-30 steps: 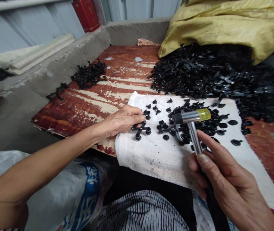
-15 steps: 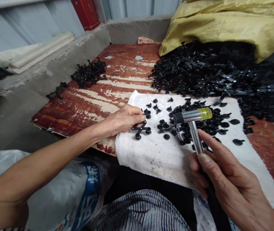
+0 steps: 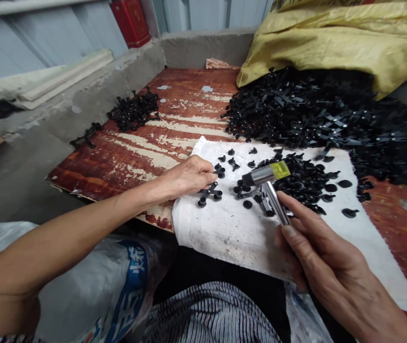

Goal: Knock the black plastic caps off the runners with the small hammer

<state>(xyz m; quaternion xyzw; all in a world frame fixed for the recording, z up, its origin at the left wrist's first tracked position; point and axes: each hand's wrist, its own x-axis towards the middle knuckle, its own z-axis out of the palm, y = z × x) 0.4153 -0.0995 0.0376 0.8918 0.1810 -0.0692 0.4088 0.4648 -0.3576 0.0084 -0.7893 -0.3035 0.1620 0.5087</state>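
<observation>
My left hand (image 3: pixel 192 177) is closed on a black jointed part (image 3: pixel 209 191) at the left side of the white cloth (image 3: pixel 221 233). Round black knobs stick out from the part's ends. In my right hand (image 3: pixel 317 252) is a hammer (image 3: pixel 274 200) with a metal head, a black face to the left and a yellow face to the right. The hammer head hangs above the cloth, right of the jointed part and apart from it. Loose black knobs (image 3: pixel 306 183) lie heaped on the cloth behind the hammer, with several more scattered near my left hand.
A large pile of black jointed parts (image 3: pixel 317 112) spreads under a yellow sack (image 3: pixel 332 43) at the back right. A smaller pile (image 3: pixel 134 110) lies at the board's left edge. A low concrete ledge (image 3: pixel 206 47) borders the worn red board (image 3: pixel 124 166).
The hammer and my right hand have moved left, bringing the hammer head closer to the jointed part. My left hand keeps its hold, with its fingers slightly shifted.
</observation>
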